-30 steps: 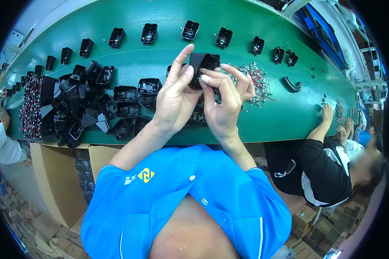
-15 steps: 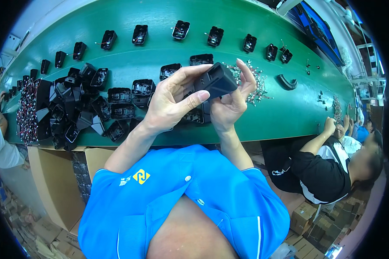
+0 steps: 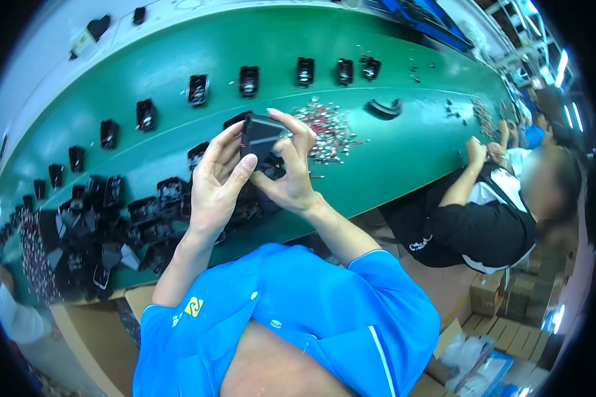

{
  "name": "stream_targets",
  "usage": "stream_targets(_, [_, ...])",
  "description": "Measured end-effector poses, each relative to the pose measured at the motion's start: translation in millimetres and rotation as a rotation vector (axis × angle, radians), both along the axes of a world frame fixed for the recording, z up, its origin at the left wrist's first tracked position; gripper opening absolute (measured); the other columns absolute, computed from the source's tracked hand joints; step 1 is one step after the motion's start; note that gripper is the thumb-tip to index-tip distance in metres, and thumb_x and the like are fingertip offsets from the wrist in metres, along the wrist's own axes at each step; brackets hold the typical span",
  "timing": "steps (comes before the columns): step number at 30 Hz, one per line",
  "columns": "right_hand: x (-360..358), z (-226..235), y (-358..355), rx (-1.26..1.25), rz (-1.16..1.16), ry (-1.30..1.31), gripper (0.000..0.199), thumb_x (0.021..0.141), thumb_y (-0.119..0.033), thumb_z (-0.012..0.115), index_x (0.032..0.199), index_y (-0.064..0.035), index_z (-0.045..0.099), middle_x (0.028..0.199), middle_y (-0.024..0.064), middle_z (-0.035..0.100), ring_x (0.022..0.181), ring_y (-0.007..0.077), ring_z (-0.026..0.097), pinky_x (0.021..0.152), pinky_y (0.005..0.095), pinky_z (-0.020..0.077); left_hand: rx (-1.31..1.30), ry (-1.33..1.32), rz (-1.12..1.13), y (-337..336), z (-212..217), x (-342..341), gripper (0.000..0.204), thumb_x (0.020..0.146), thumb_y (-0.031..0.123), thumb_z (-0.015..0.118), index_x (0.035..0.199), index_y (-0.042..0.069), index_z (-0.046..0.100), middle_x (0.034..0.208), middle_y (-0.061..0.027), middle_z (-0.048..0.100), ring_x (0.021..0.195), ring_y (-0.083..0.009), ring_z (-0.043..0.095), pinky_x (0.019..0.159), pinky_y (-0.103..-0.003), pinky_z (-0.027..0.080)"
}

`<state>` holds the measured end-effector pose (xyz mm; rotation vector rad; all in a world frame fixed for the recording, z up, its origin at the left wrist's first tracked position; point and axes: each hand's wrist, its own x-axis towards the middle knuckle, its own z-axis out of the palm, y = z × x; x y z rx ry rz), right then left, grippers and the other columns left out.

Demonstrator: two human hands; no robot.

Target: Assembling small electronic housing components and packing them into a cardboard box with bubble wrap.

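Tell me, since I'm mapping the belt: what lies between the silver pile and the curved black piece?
Bare green belt between pile and curved piece, head view.

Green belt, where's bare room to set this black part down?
Bare green belt lies right of the metal pieces pile, below the curved black piece. Another strip runs under the row of black parts. Crowded: the black housings heap at left.
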<state>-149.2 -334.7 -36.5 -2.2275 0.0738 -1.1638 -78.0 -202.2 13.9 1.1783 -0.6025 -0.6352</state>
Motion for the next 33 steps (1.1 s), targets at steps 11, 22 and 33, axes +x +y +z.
stream_targets(11, [-42.1, 0.4, -395.3, -0.654, -0.887, 0.706, 0.026, 0.073, -0.023, 0.077, 0.096, -0.0169, 0.066, 0.139, -0.0051, 0.052, 0.119, 0.0241, 0.043, 0.104, 0.0478, 0.0249, 0.389, -0.382, 0.204, 37.0, -15.6, 66.7, 0.040, 0.098, 0.011, 0.057, 0.135, -0.002, 0.051, 0.135, -0.0188, 0.055, 0.128, -0.0281, 0.051, 0.111, -0.038, 0.038])
stream_targets(22, [-0.9, 10.6, -472.0, -0.531, -0.920, 1.352, 0.036, 0.081, -0.029, 0.073, 0.116, -0.0199, 0.068, 0.137, -0.0021, 0.055, 0.129, 0.0257, 0.043, 0.104, 0.0542, 0.0312, 0.593, -0.352, 0.456, 79.2, -9.2, 69.6, 0.038, 0.100, 0.013, 0.055, 0.135, -0.001, 0.053, 0.134, -0.0165, 0.057, 0.124, -0.0253, 0.055, 0.108, -0.036, 0.039])
stream_targets(33, [121.2, 18.5, -422.1, -0.247, -0.447, 1.332, 0.047, 0.070, -0.046, 0.076, 0.098, -0.0084, 0.072, 0.090, 0.0074, 0.070, 0.073, 0.0234, 0.064, 0.074, 0.0399, 0.0535, 0.604, -0.359, 0.512, 91.3, 11.2, 42.7, 0.037, 0.099, 0.009, 0.054, 0.134, 0.000, 0.053, 0.132, -0.0143, 0.058, 0.121, -0.0237, 0.057, 0.104, -0.033, 0.041])
